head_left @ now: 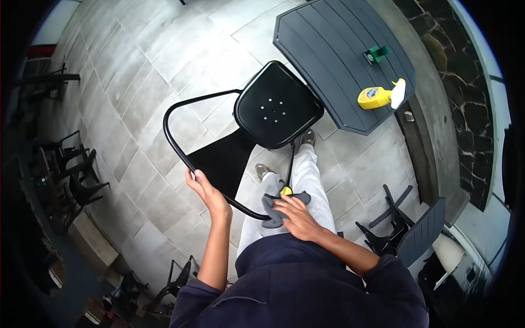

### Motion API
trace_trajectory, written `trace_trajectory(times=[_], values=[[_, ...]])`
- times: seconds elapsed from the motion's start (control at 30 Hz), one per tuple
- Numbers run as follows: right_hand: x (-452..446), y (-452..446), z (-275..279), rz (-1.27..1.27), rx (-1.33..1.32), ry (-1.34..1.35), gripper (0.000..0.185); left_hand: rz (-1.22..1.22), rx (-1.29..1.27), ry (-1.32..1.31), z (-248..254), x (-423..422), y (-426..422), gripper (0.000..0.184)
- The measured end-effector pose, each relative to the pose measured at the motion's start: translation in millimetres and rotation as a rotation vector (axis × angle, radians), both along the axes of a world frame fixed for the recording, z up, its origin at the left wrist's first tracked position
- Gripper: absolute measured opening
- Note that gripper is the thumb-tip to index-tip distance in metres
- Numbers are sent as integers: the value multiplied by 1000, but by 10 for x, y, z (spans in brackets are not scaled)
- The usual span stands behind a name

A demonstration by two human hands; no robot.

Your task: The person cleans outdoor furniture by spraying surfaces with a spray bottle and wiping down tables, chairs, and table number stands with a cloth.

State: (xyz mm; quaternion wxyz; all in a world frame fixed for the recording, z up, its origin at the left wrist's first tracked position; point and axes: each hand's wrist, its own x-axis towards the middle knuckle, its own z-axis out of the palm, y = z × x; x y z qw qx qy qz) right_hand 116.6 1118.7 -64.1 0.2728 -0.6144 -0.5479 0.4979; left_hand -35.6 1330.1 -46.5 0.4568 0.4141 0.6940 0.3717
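A black metal chair with a tubular frame stands before me, its round-cornered seat pierced by several small holes. My left hand is closed around the tube at the top of the backrest. Close to my legs, my right hand presses a dark grey cloth against the near end of the same tube. A small yellow patch shows at the cloth; what it belongs to I cannot make out. The fingers of my right hand partly cover the cloth.
A dark grey slatted table stands at the upper right, bearing a yellow spray bottle and a small green object. Black chairs line the left. Another chair and a grey tabletop are at the lower right.
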Motion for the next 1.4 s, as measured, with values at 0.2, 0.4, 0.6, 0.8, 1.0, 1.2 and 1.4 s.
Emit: trace_trajectory(times=[0.2, 0.4, 0.6, 0.8, 1.0, 1.2, 1.4], values=[[-743, 957, 367, -62, 332, -166, 45, -154, 155, 146, -706, -608, 284, 49], [-448, 689, 220, -74, 176, 19, 48, -243, -171, -241, -1064, -695, 34, 40], [-85, 27, -453, -4, 72, -50, 42, 141, -327, -568, 105, -245, 220, 68], [106, 309, -1383, -376, -364, 286, 42, 85, -76, 184, 131, 132, 134, 65], [336, 747, -2163, -538, -613, 178, 52, -1, -40, 400, 163, 110, 155, 60], [424, 797, -2643, -818, -603, 280, 54, -2, -25, 621, 175, 131, 130, 63], [29, 706, -1947, -1128, -605, 530, 48, 21, -66, 410, 182, 165, 146, 56]])
